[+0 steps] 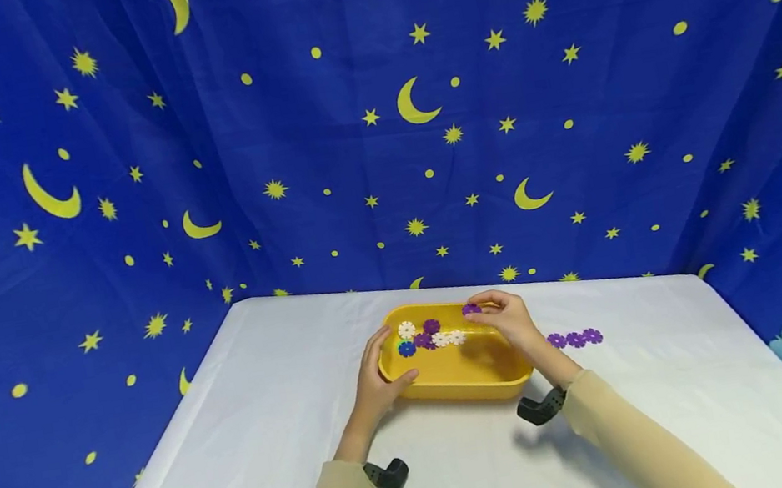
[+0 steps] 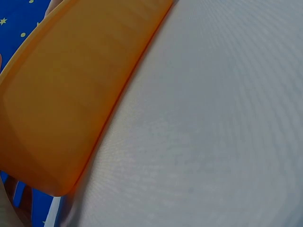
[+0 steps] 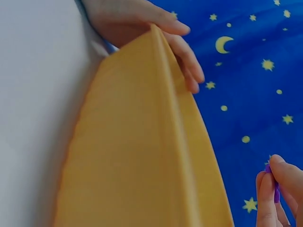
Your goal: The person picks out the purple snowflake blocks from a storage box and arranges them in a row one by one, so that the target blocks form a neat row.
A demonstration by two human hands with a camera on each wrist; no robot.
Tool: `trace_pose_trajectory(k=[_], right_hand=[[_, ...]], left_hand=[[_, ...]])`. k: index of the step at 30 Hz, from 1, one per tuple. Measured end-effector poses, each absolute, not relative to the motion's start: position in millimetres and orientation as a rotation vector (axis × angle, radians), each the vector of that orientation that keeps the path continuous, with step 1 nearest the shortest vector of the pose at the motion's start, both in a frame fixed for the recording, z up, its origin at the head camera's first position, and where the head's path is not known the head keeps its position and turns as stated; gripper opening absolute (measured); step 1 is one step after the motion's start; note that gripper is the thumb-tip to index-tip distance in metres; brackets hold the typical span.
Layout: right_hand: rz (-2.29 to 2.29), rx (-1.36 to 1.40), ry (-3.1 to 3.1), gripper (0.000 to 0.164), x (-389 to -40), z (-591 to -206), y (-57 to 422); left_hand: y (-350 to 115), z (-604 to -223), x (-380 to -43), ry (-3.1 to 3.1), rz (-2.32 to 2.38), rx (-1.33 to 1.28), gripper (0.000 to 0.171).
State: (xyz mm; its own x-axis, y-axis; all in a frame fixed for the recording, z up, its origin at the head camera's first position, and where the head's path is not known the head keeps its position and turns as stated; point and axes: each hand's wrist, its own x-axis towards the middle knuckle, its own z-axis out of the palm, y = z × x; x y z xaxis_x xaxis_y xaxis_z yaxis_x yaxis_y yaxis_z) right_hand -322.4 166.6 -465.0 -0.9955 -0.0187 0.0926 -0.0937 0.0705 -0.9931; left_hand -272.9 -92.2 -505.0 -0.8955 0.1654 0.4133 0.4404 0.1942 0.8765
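The yellow plastic tub [image 1: 459,391] stands on the white table. My left hand [image 1: 375,381] holds its left end, with the thumb at the near rim and the fingers along the end wall. Above the tub's far right part, my right hand [image 1: 512,322] pinches a purple flower-shaped disc [image 1: 472,309] between thumb and fingers; the right wrist view shows that purple disc [image 3: 277,193] nearly edge-on. Inside the tub's left half lie a blue disc [image 1: 407,349], several purple discs [image 1: 431,326] and several white discs [image 1: 406,329]. The left wrist view shows mostly the tub's outer wall [image 2: 71,99].
A row of three purple discs [image 1: 576,339] lies on the white tablecloth [image 1: 654,382], right of the tub and beside my right forearm. Blue curtains [image 1: 314,137] with yellow moons and stars rise behind and at the sides. Each wrist wears a black camera [image 1: 389,475].
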Motion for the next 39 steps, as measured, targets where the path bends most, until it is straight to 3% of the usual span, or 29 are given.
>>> trace_pose_trajectory(k=[31,39], right_hand=[[1.905,-0.287,-2.142,0.037,-310,-478,271],[1.973,-0.242,-2.042,0.035,-301,-488,292]], left_hand=[[-92,-504,-272,-2.264,-1.761,-0.559,0.078],[-92,-502,-271,-2.279,-1.755,-0.551,0.078]])
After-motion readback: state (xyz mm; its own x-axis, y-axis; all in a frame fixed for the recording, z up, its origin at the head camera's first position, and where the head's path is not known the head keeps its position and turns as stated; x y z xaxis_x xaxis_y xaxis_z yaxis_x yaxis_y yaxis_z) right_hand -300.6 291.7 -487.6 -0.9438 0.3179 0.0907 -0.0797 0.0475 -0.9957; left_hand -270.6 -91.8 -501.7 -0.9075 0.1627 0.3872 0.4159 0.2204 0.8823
